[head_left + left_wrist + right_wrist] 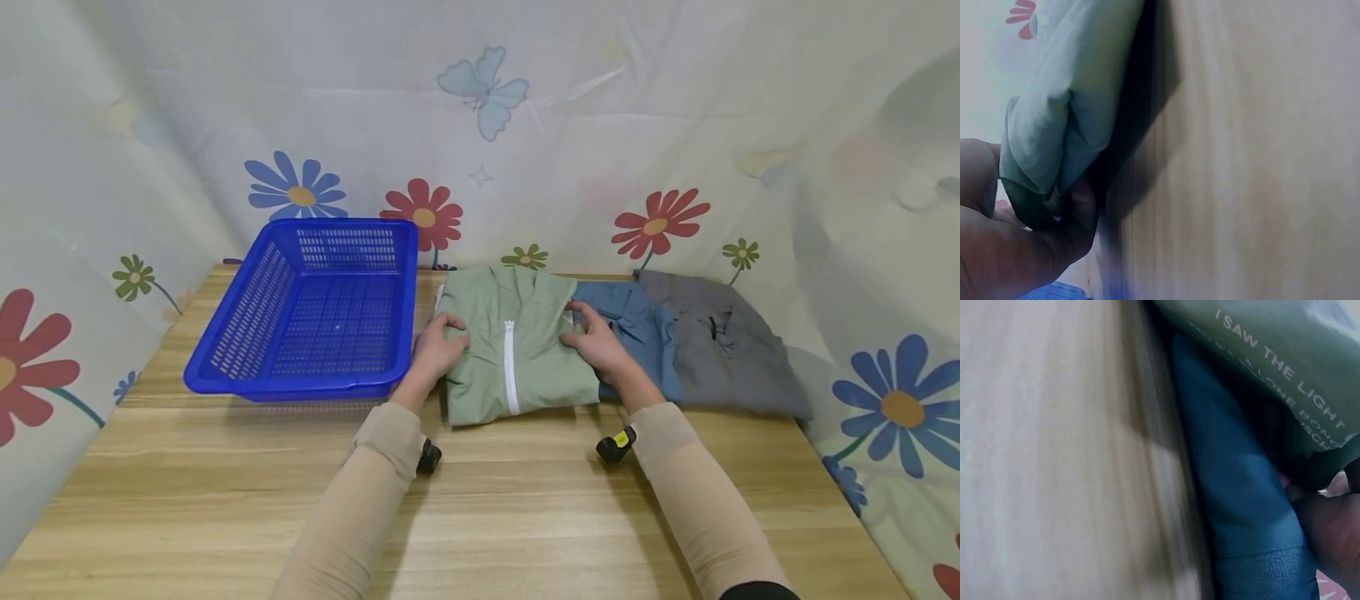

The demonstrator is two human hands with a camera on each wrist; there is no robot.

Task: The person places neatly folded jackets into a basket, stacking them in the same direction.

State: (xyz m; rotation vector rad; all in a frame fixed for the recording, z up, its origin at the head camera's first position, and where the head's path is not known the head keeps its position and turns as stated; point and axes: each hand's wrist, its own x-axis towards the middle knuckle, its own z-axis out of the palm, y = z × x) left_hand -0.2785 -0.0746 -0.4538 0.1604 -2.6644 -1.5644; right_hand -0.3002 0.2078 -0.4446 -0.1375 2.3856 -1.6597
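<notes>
A folded light green jacket (480, 358) with a white zipper (511, 367) lies between my two hands. My left hand (441, 343) grips its left edge, thumb on top; in the left wrist view the fingers (1079, 215) curl beneath the folded cloth (1054, 137). At the opposite edge, my right hand (600, 340) holds the jacket with the thumb over the cloth. White printed lettering (1282, 369) shows on the green fabric in the right wrist view. Most of the right fingers are hidden under that fabric, beside a folded blue garment (1235, 469).
To the left, a blue plastic basket (300, 385) with slotted walls stands on the wooden table (495, 517); nothing shows inside it. Right of the blue garment lies a folded grey garment (738, 350), touching it. A flower-printed cloth (570, 167) hangs behind the table.
</notes>
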